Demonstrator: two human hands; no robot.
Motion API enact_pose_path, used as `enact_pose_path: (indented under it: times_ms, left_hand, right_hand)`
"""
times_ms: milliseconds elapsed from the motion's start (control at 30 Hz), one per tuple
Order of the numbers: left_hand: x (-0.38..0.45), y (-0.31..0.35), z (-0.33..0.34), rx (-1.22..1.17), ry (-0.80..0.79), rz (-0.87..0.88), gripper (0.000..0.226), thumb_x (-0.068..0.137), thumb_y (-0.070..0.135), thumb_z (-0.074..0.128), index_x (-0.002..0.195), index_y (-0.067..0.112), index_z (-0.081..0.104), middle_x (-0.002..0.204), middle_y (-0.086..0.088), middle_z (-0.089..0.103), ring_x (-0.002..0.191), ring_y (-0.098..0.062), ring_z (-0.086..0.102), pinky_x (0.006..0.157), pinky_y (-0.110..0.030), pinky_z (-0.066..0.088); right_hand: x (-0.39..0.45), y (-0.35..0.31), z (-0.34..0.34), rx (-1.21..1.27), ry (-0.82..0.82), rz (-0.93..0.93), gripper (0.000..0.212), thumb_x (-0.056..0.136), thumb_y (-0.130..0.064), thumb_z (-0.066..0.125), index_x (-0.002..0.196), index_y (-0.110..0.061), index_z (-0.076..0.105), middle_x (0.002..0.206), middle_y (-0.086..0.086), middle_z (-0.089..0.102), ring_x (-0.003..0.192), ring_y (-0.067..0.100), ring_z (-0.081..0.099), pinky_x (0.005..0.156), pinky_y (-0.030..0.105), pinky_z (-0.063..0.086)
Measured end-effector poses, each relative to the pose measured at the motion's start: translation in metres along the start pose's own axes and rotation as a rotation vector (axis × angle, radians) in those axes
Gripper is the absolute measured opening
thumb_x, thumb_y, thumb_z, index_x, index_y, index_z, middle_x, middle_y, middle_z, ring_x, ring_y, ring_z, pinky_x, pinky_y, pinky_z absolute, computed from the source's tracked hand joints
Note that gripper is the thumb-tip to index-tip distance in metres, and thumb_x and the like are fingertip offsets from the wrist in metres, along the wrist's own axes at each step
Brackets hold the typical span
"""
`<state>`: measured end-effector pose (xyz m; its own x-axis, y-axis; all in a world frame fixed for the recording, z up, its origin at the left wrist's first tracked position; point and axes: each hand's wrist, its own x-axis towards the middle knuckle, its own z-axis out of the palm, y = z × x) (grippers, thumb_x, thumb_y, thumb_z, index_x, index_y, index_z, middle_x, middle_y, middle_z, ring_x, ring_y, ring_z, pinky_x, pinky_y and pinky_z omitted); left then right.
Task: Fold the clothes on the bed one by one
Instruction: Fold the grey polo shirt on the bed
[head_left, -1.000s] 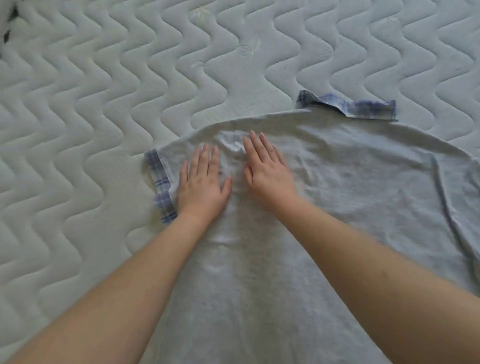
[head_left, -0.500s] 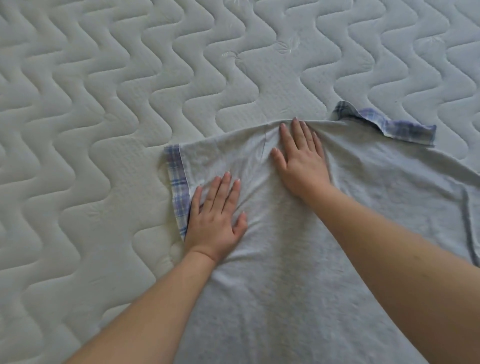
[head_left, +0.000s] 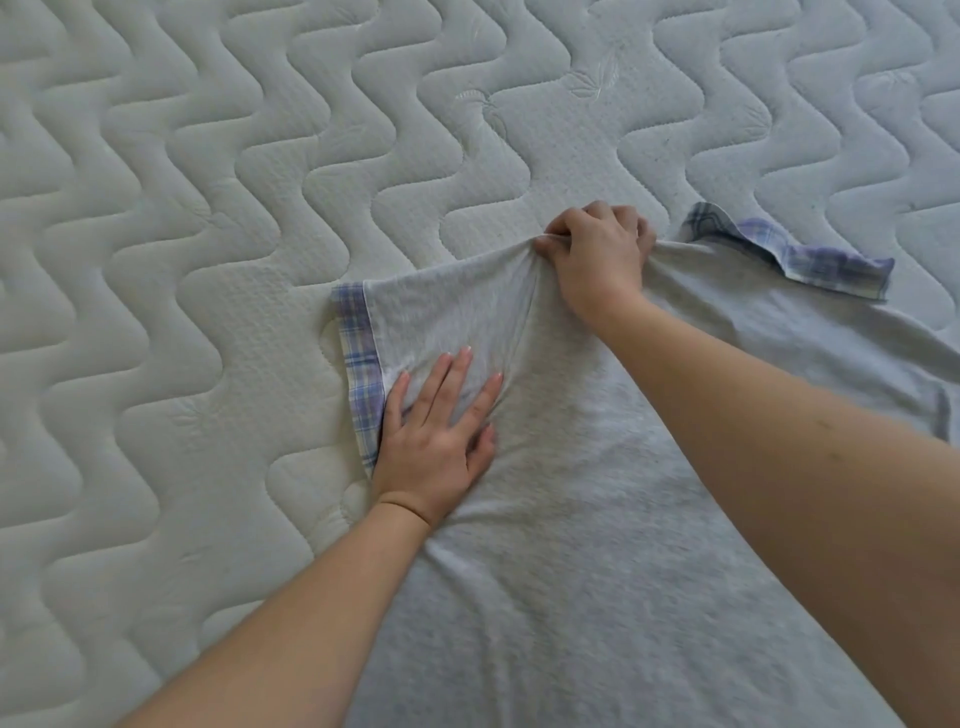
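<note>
Grey shirt with blue plaid trim lies flat on mattress, top edge bunched in my grip.

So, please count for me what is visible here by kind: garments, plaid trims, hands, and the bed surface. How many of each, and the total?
Grey garment: 1
Plaid trims, at the sleeve cuff and the far edge: 2
Hands, left hand and right hand: 2
Quilted mattress: 1
Total: 6

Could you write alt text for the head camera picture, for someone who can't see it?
A person's right hand grips the far edge of a grey shirt spread on a quilted mattress, while the left hand presses flat on the sleeve beside its plaid cuff.
</note>
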<state>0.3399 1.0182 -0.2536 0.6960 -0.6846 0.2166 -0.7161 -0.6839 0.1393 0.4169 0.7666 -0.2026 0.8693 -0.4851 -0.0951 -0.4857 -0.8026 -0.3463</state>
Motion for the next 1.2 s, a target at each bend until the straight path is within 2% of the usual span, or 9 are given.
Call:
enact_pose_path:
  times_ms: [133, 267, 367, 467, 567, 667, 833, 967, 1200]
  left_hand:
    - [0.0, 0.002, -0.003, 0.012, -0.012, -0.035, 0.057, 0.097, 0.042, 0.043, 0.149, 0.02, 0.04, 0.158, -0.003, 0.033, 0.146, -0.018, 0.03, 0.115, -0.053, 0.026]
    - [0.003, 0.002, -0.005, 0.029, -0.111, -0.083, 0.068, 0.093, 0.048, 0.038, 0.153, 0.016, 0.032, 0.161, -0.002, 0.024, 0.149, -0.016, 0.021, 0.119, -0.05, 0.018]
    - [0.004, 0.002, -0.003, 0.043, -0.128, -0.08, 0.069, 0.092, 0.048, 0.037, 0.153, 0.017, 0.032, 0.162, -0.002, 0.024, 0.149, -0.015, 0.02, 0.119, -0.05, 0.018]
    - [0.004, 0.003, -0.004, 0.048, -0.164, -0.101, 0.072, 0.09, 0.05, 0.036, 0.154, 0.019, 0.029, 0.162, -0.001, 0.023, 0.149, -0.015, 0.02, 0.119, -0.048, 0.016]
    - [0.008, 0.005, -0.011, 0.054, -0.249, -0.111, 0.074, 0.09, 0.053, 0.029, 0.156, 0.021, 0.019, 0.164, -0.001, 0.014, 0.15, -0.015, 0.013, 0.121, -0.047, 0.01]
    - [0.009, 0.012, -0.025, 0.078, -0.316, -0.167, 0.073, 0.092, 0.054, 0.02, 0.157, 0.025, 0.004, 0.165, -0.002, 0.003, 0.152, -0.017, 0.003, 0.121, -0.05, -0.001]
    - [-0.052, 0.055, -0.053, 0.043, -0.202, -0.101, 0.065, 0.094, 0.034, 0.035, 0.155, 0.016, 0.022, 0.16, -0.006, 0.027, 0.148, -0.021, 0.025, 0.118, -0.05, 0.022]
    - [-0.139, 0.086, -0.066, -0.001, -0.368, -0.073, 0.061, 0.096, 0.037, 0.031, 0.153, 0.017, 0.029, 0.161, -0.004, 0.024, 0.148, -0.021, 0.026, 0.117, -0.048, 0.025]
    - [-0.235, 0.12, -0.09, 0.035, -0.53, -0.062, 0.06, 0.095, 0.043, 0.035, 0.152, 0.025, 0.033, 0.16, -0.008, 0.026, 0.147, -0.028, 0.027, 0.115, -0.053, 0.026]
  right_hand:
    - [-0.005, -0.007, -0.003, 0.002, 0.051, 0.053, 0.032, 0.095, -0.045, 0.053, 0.121, -0.028, 0.058, 0.126, -0.001, 0.054, 0.13, 0.022, 0.036, 0.116, 0.039, 0.008]
    - [-0.045, -0.015, -0.002, 0.044, 0.133, -0.087, 0.045, 0.101, -0.031, 0.04, 0.145, -0.019, 0.042, 0.15, 0.0, 0.042, 0.146, 0.018, 0.023, 0.121, 0.035, 0.002]
    - [-0.096, -0.013, 0.01, -0.026, 0.037, -0.195, 0.055, 0.103, -0.031, 0.035, 0.155, -0.017, 0.023, 0.161, 0.001, 0.023, 0.151, 0.018, 0.01, 0.122, 0.035, -0.003]
    - [-0.14, 0.001, 0.023, -0.089, -0.137, -0.134, 0.06, 0.104, -0.04, 0.027, 0.157, -0.022, 0.005, 0.165, -0.003, 0.002, 0.151, 0.012, -0.006, 0.121, 0.032, -0.01]
    - [-0.173, 0.014, 0.027, -0.112, -0.2, -0.111, 0.061, 0.104, -0.045, 0.02, 0.156, -0.027, -0.004, 0.164, -0.006, -0.009, 0.147, 0.008, -0.018, 0.119, 0.031, -0.016]
    - [-0.207, 0.018, 0.025, -0.116, -0.201, -0.089, 0.062, 0.103, -0.046, 0.019, 0.157, -0.026, -0.002, 0.164, -0.006, -0.01, 0.145, 0.005, -0.022, 0.118, 0.031, -0.018]
    - [-0.278, 0.016, 0.03, -0.112, -0.245, -0.13, 0.061, 0.104, -0.044, 0.026, 0.156, -0.025, 0.003, 0.164, -0.005, -0.004, 0.146, 0.008, -0.015, 0.12, 0.033, -0.012]
    - [-0.334, 0.026, 0.026, -0.09, -0.278, -0.085, 0.061, 0.103, -0.041, 0.031, 0.156, -0.023, 0.008, 0.164, -0.004, -0.001, 0.148, 0.01, -0.01, 0.121, 0.034, -0.009]
    - [-0.434, 0.05, 0.005, -0.067, -0.329, -0.123, 0.055, 0.101, -0.034, 0.045, 0.153, -0.022, 0.03, 0.162, 0.007, 0.021, 0.15, 0.025, 0.018, 0.121, 0.039, 0.011]
